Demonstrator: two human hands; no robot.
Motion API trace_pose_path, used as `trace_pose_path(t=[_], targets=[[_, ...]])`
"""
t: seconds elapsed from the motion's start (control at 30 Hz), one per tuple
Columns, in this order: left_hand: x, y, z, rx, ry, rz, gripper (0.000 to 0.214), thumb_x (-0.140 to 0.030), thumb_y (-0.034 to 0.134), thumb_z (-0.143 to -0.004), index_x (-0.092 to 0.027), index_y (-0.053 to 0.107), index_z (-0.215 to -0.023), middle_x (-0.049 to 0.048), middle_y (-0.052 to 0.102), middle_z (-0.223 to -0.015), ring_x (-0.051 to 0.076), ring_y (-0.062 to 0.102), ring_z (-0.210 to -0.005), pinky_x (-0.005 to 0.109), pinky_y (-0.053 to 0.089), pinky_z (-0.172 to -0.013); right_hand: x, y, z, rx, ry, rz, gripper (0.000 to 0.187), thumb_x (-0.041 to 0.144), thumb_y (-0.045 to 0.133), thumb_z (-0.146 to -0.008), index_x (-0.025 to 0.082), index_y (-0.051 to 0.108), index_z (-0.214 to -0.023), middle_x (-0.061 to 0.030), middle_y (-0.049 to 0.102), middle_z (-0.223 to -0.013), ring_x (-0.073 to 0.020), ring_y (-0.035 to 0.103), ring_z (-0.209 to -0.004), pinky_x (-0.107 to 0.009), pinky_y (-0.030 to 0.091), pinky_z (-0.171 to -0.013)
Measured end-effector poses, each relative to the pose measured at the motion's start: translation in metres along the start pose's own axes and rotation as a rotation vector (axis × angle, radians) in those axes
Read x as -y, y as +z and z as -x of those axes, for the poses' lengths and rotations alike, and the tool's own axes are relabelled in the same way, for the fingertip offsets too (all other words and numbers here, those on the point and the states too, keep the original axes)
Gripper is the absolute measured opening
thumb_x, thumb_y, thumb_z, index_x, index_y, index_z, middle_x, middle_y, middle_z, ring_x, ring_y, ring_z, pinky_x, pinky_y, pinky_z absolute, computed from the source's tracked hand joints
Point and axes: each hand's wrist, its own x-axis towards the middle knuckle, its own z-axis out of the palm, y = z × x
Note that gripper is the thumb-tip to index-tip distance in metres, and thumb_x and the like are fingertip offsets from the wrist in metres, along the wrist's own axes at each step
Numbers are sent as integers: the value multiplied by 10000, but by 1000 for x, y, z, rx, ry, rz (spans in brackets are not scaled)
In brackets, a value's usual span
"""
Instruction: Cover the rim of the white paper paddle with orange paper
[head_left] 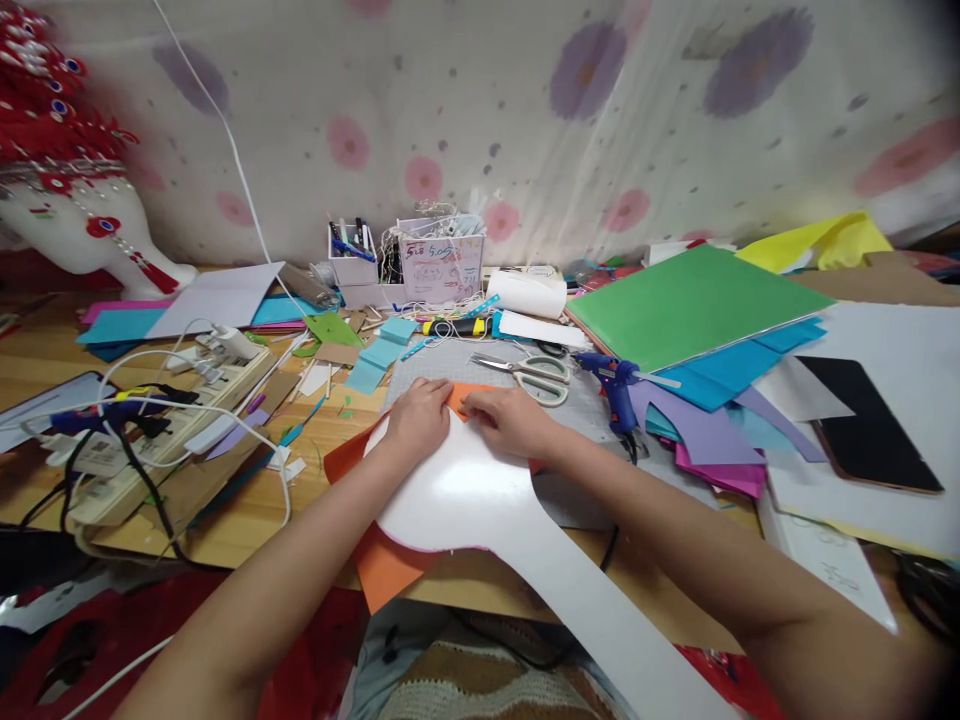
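Note:
A large white board cutout (457,500) with a rounded end and a long straight strip lies over a sheet of orange paper (390,575), its strip reaching toward my body at the lower right. My left hand (420,420) is closed at the cutout's far edge, fingers bent together and bearing down on it. Close beside it, my right hand (506,420) pinches the orange paper where it shows past that far edge. The fingertips of both hands are partly hidden. Scissors (536,375) with pale handles rest just beyond my right hand.
At the right are a blue glue gun (611,390), a green board (701,305), coloured paper scraps and a black phone (874,420). A power strip (157,440) with tangled cords lies at the left. Pen boxes (442,265) and a white roll (527,293) stand at the back.

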Motion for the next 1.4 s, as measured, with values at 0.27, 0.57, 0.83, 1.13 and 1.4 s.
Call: trace_pose_path(t=[0.27,0.57,0.83,1.13,1.4], targets=[[3,-1,3,22,59,51,458,-126,396,-819,-207,510,-1255,15,544,-1274,226,481,-1065,374,442,-904,4,-1,14,70,-96,-63,251,125,468,-782,195,601,-983,-67,666,-944,-164,615,-871,-264,413,-761],[3,1,2,17,70,37,390,-144,426,-818,-235,609,-1149,6,622,-1166,220,519,-983,363,469,-853,-2,-17,3,87,-7,-257,351,92,460,-762,215,606,-1056,-13,692,-966,-132,629,-843,-253,436,-770],[1,-3,-1,15,68,-38,383,-129,432,-786,-211,642,-1095,30,672,-1062,212,578,-919,345,478,-830,-26,-8,-68,131,293,-385,487,-5,425,-707,162,555,-1146,-65,623,-1165,-140,597,-1018,-251,453,-844],[-3,-6,4,-29,-19,42,368,-106,427,-748,-201,604,-1057,75,650,-1057,233,589,-971,372,457,-863,-14,9,-73,96,291,-398,384,17,472,-678,143,593,-1019,-65,687,-1013,-145,632,-880,-235,459,-766],[-3,1,3,-166,-154,70,610,-107,475,-677,-71,357,-1275,177,451,-1276,294,412,-1202,437,347,-1020,-9,15,-62,-44,205,-294,285,95,488,-721,170,612,-966,-31,691,-990,-160,619,-878,-251,434,-742]])
